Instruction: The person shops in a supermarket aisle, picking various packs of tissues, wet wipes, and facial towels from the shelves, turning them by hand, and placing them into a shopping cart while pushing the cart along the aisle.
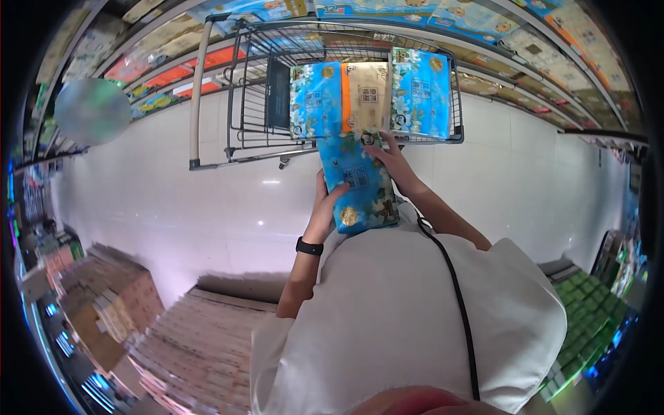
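Between my two hands is a blue flower-printed pack of tissues (366,197), held close to my body at the near side of a shopping cart (249,131). My left hand (328,200) grips its left edge, the thumb lying over the front. On the upper right edge, my right hand (393,160) has its fingers curled on the pack. In the cart stand a blue pack (315,97) at left, a beige and orange pack (366,93) in the middle and another blue pack (420,90) at right. The held pack's top end overlaps the cart's near side.
Shelves of packaged goods (470,21) run behind the cart. The cart's handle (200,97) is at the left. Stacked cartons (111,304) and a pile of pinkish packs (200,346) stand lower left, with green packs (588,325) lower right. Pale tiles (498,166) cover the floor.
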A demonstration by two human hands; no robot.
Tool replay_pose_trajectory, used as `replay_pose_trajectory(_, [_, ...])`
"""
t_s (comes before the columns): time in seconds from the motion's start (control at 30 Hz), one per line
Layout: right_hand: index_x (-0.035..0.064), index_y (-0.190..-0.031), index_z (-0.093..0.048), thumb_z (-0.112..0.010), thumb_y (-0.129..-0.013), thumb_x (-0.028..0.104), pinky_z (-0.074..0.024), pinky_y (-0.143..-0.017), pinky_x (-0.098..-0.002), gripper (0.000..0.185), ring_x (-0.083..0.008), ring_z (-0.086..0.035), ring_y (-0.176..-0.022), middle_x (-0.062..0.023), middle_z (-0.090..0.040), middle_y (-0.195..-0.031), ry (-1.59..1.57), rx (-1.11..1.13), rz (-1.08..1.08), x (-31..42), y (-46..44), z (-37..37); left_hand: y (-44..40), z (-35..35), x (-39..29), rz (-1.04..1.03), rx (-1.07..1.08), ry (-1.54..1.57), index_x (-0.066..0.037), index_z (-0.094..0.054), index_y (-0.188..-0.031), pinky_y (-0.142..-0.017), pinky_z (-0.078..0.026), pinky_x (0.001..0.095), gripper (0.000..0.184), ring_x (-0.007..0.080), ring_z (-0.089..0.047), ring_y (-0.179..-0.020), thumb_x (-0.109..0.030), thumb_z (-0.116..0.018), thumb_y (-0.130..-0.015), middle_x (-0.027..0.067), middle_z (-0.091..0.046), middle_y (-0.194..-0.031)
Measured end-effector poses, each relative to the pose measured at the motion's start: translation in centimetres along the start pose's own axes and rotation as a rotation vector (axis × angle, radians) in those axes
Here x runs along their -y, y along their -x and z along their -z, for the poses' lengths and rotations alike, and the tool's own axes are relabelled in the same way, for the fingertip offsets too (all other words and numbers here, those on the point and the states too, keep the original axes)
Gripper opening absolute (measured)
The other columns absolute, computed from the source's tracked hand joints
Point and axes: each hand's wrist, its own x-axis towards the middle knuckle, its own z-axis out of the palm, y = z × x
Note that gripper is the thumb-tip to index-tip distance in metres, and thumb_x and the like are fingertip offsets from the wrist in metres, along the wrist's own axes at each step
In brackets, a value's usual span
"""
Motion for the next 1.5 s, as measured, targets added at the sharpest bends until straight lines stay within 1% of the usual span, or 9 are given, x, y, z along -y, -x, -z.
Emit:
replay_pose_trajectory(0.3, [0.0031, -0.155, -0.023, -0.076, -0.089, 0.021, -0.0479, -0.098, -0.0336, 0.087, -0.0207, -0.058, -0.117, -0.0124, -0.056, -0.134, -0.076, 0.014, 0.083, -2.0, -0.6, -3.2, -6.2, 2.2, -6.4, -0.036, -0.042, -0.336, -0.001, -0.025, -0.152, -0.092, -0.053, 0.0341, 0.089, 0.0248, -0.062, -0.113, -0.008, -0.080, -0.082, 0.0182, -0.056, -0.130])
replay_pose_trajectory(0.67, [-0.0062, -0.145, -0.030, -0.077, -0.086, 0.019, -0.0522, -0.085, -0.0350, 0.080, -0.0223, -0.063, -0.102, -0.0171, -0.062, -0.116, 0.046, -0.280, 0.249, 0.7, -7.1, -1.3, -21.4, -1.3, -9.8, -0.057, 0.112, -0.308, -0.001, -0.031, -0.150, -0.084, -0.057, 0.0388, 0.091, 0.0298, -0.065, -0.105, -0.006, -0.084, -0.076, 0.0198, -0.060, -0.123])
replay_pose_trajectory(0.87, [-0.0041, -0.147, -0.031, -0.067, -0.094, 0.031, -0.0503, -0.094, -0.0476, 0.073, -0.0486, -0.060, -0.108, -0.0284, -0.056, -0.127, 0.585, -0.388, 0.252, 4.7, -14.2, 1.9, -29.2, -2.5, -10.2, -0.084, 0.001, -0.271, -0.002, -0.033, -0.151, -0.087, -0.056, 0.0392, 0.084, 0.0270, -0.064, -0.107, -0.007, -0.081, -0.082, 0.0168, -0.061, -0.124])
replay_pose_trajectory(0.97, [-0.0014, -0.147, -0.034, -0.065, -0.094, 0.031, -0.0505, -0.092, -0.0519, 0.069, -0.0495, -0.057, -0.110, -0.0288, -0.052, -0.132, 0.796, -0.452, 0.394, 1.9, -18.4, 4.6, -34.1, -1.1, -6.0, -0.048, 0.057, -0.208, -0.003, -0.035, -0.151, -0.090, -0.054, 0.0375, 0.082, 0.0255, -0.064, -0.110, -0.008, -0.080, -0.083, 0.0154, -0.062, -0.125])
replay_pose_trajectory(1.03, [0.0003, -0.153, -0.025, -0.066, -0.092, 0.024, -0.0492, -0.095, -0.0535, 0.077, -0.0493, -0.053, -0.119, -0.0335, -0.049, -0.134, 0.922, -0.403, 0.280, 1.8, -18.2, 5.3, -35.5, -0.8, -2.4, -0.027, 0.050, -0.287, -0.004, -0.036, -0.152, -0.093, -0.052, 0.0362, 0.075, 0.0256, -0.062, -0.113, -0.012, -0.076, -0.089, 0.0151, -0.061, -0.129])
replay_pose_trajectory(1.1, [0.0009, -0.150, -0.031, -0.068, -0.088, 0.023, -0.0497, -0.097, -0.0536, 0.075, -0.0472, -0.049, -0.125, -0.0295, -0.046, -0.138, 1.176, -0.359, 0.283, 0.9, -18.9, 6.8, -38.6, 1.3, 2.4, -0.221, 0.151, -0.789, -0.004, -0.035, -0.152, -0.095, -0.050, 0.0378, 0.069, 0.0264, -0.060, -0.118, -0.020, -0.070, -0.094, 0.0144, -0.059, -0.135])
replay_pose_trajectory(1.17, [0.0031, -0.147, -0.039, -0.070, -0.085, 0.023, -0.0505, -0.097, -0.0532, 0.072, -0.0455, -0.044, -0.131, -0.0276, -0.044, -0.142, 1.282, -0.386, 0.409, -1.4, -19.5, 7.3, -37.0, -0.8, 1.2, -0.135, 0.117, -0.760, -0.004, -0.034, -0.153, -0.096, -0.049, 0.0392, 0.069, 0.0281, -0.058, -0.121, -0.025, -0.068, -0.096, 0.0151, -0.056, -0.138])
replay_pose_trajectory(1.4, [0.0054, -0.151, -0.038, -0.070, -0.082, 0.027, -0.0274, -0.117, -0.0578, 0.080, -0.0477, -0.023, -0.148, -0.0279, -0.023, -0.160, 1.696, -0.164, 0.391, -3.7, -18.2, 5.9, -38.0, 1.7, 2.8, 0.012, 0.158, -0.772, -0.007, -0.010, -0.161, -0.107, -0.043, 0.0451, 0.091, 0.0384, -0.041, -0.141, -0.046, -0.062, -0.097, 0.0208, -0.035, -0.158])
replay_pose_trajectory(1.5, [0.0083, -0.155, -0.033, -0.071, -0.085, 0.033, -0.0265, -0.118, -0.0569, 0.084, -0.0451, -0.023, -0.149, -0.0248, -0.021, -0.163, 1.712, -0.146, 0.340, -4.8, -16.9, 6.0, -37.9, 2.9, 3.8, -0.039, 0.140, -0.789, -0.004, -0.011, -0.161, -0.110, -0.039, 0.0454, 0.088, 0.0398, -0.040, -0.141, -0.039, -0.062, -0.098, 0.0224, -0.034, -0.158])
